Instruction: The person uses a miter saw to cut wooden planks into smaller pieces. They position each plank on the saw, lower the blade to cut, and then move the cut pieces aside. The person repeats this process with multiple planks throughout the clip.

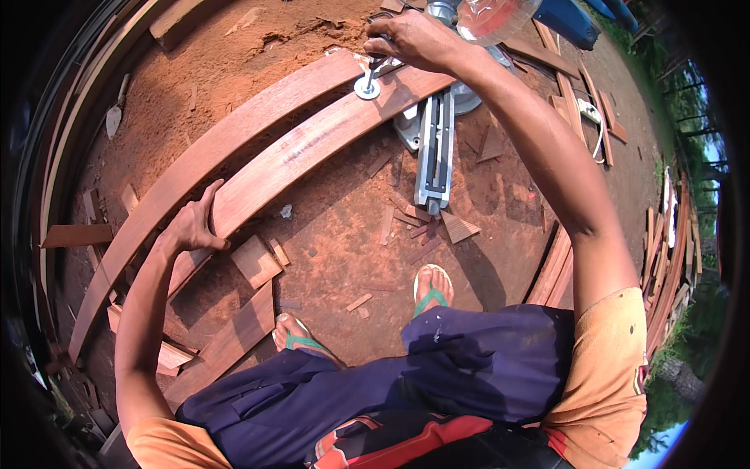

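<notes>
A long reddish wooden plank lies slanting across the base of a miter saw. My left hand grips the plank's near-left part, thumb on the near edge and fingers at the far edge. At the far end my right hand is closed around the dark handle of a hold-down clamp. The clamp's round metal pad is over the plank's upper face; whether it presses on it I cannot tell. A second plank runs alongside on the far side, with a narrow gap between the two.
The saw's clear guard and blue body are at the top. Offcuts and a triangular scrap litter the dirt near my sandalled feet. A trowel lies far left; stacked boards stand at the right.
</notes>
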{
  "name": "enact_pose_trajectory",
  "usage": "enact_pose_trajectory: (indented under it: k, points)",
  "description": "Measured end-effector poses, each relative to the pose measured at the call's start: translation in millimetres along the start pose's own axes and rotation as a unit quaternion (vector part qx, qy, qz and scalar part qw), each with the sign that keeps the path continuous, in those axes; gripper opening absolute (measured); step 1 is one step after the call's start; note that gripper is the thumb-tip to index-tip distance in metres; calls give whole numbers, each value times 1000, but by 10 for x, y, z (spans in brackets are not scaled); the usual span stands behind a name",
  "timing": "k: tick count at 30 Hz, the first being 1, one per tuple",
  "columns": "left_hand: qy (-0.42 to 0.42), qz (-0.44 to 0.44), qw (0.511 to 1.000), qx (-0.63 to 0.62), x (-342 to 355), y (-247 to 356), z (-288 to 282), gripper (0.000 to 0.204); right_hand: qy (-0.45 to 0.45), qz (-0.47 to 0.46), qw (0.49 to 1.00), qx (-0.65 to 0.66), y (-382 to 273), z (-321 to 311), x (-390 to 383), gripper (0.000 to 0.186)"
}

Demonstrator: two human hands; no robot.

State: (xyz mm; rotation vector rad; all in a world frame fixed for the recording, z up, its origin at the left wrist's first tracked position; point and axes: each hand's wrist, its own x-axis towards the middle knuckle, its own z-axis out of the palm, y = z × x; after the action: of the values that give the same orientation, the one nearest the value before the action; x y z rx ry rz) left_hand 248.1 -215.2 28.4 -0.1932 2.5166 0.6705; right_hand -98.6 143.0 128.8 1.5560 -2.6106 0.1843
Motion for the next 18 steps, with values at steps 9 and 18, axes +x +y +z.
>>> enact_pose_trajectory:
  k: [9,18]
  points:
    - [-3,7,1000,5,-6,39,-6,134,-71,-27,997,-21,111,-236,-312,22]
    - [13,19,1000,12,13,14,17,133,-52,-45,998,-3,181,-215,-363,28]
